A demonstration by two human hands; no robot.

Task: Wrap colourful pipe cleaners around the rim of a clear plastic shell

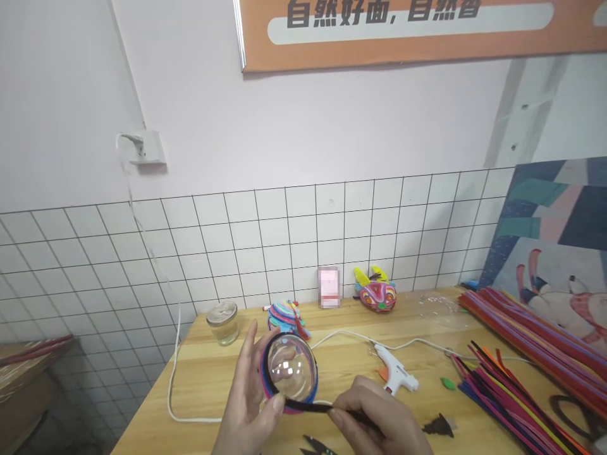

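My left hand is closed around a clear plastic dome with pink, blue and black fuzzy stems around its rim. Its thumb presses a black pipe cleaner against the lower edge of the dome. The free length of this pipe cleaner runs to the right, pinched in my right hand. Just behind the dome sits a blue striped craft piece, partly covered by it. Dark scissor blades poke in at the bottom edge, between my hands.
A white glue gun lies right of centre, near a white cord. Pipe cleaner bundles fill the right side. At the back stand a lidded glass jar, a pink card and a colourful animal-face craft against the tiled wall.
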